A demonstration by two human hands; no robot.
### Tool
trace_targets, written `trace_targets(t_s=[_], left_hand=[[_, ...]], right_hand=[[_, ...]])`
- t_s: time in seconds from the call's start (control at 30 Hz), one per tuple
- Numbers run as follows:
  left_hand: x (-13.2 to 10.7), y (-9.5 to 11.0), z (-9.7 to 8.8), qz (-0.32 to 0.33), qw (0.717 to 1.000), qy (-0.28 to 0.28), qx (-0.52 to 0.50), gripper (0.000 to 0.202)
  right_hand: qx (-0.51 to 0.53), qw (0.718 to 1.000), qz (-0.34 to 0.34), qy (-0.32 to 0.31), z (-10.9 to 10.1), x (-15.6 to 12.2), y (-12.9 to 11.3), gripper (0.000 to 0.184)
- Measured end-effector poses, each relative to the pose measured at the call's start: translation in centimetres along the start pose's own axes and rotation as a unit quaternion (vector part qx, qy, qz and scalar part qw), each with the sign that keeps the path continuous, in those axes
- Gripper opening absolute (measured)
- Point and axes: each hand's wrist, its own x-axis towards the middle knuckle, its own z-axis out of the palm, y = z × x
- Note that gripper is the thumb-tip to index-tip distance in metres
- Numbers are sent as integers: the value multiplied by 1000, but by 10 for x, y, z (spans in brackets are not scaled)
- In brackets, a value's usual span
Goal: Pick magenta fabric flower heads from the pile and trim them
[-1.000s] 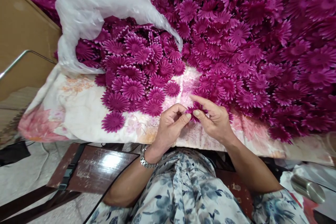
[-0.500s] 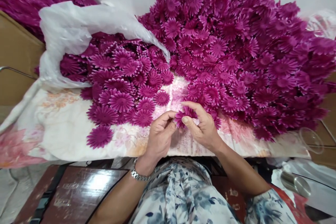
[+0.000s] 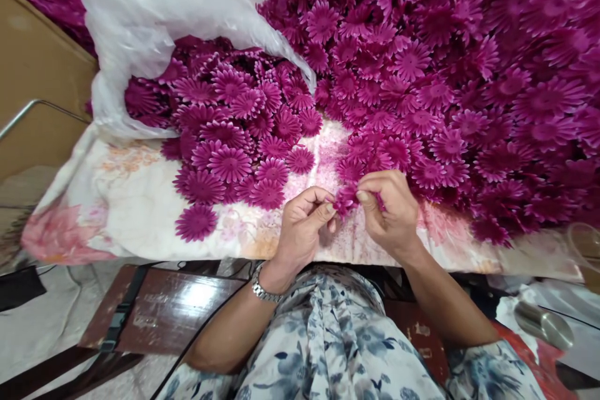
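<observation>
Between my two hands is a small purple artificial flower [image 3: 345, 200], its petals bunched and seen partly from the side. My left hand [image 3: 304, 219], with a metal watch on its wrist, pinches the flower's near left edge between thumb and finger. On the other side my right hand [image 3: 390, 209] is closed in a pinch at the flower's right edge, its curled fingers hiding part of the petals. To the left, loose purple flower heads [image 3: 229, 164] spill onto the patterned cloth [image 3: 135, 200]. One single flower head [image 3: 195, 222] lies nearest the front edge.
A white plastic bag [image 3: 126, 25] opens around the left heap. A large flower pile [image 3: 450, 94] rises on the right. Cardboard [image 3: 42, 62] stands at far left. Below the table are a brown wooden bench [image 3: 164, 306] and a metal cylinder [image 3: 544, 325].
My right hand has gone from a looser, spread hold to a tight pinch with curled fingers. The flower has turned more side-on. The camera view has tilted downward and shifted left.
</observation>
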Motion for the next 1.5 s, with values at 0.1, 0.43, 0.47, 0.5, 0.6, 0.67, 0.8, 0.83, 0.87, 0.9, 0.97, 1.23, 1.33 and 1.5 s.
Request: trace_targets(t_s=[0.1, 0.43, 0.47, 0.5, 0.6, 0.67, 0.8, 0.83, 0.87, 0.9, 0.97, 1.23, 1.33, 1.5], left_hand=[[1, 2, -1, 2, 1000, 7, -5, 22], [6, 5, 1, 14, 1000, 20, -14, 23], [6, 5, 1, 13, 1000, 25, -13, 23], [5, 5, 0, 13, 999, 27, -10, 23], [2, 7, -3, 44, 999, -2, 11, 18], [0, 6, -5, 78, 995, -47, 46, 13], [-1, 0, -6, 124, 980, -66, 138, 1], [0, -2, -6, 132, 977, -58, 159, 3], [0, -3, -6, 141, 973, -52, 175, 5], [0, -4, -7, 154, 970, -46, 185, 6], [1, -4, -10, 181, 964, -37, 192, 7], [0, 1, -16, 198, 965, -82, 153, 5], [0, 1, -14, 216, 960, -107, 142, 7], [0, 1, -15, 224, 949, -140, 174, 7]], right_hand=[[-31, 999, 22, 19, -8, 1, 9, 8], [-57, 993, 98, 21, -30, 9, 22, 8], [-20, 992, 121, 5, -28, 9, 20, 9], [13, 990, 142, -4, -25, 8, 19, 10], [42, 987, 151, -20, -18, 5, 15, 10], [20, 993, 111, -38, -15, 5, 10, 10], [15, 997, 52, -57, -12, 7, 0, 10], [20, 997, 49, -58, -12, 7, -1, 10], [23, 997, 50, -56, -12, 6, 0, 10], [23, 997, 54, -48, -13, 5, 2, 9], [16, 997, 74, -2, -16, 3, 10, 6], [36, 991, 108, -64, -27, 6, 21, 15], [145, 971, 140, -130, -21, 5, 11, 18], [276, 925, 183, -189, -14, 4, 4, 16]])
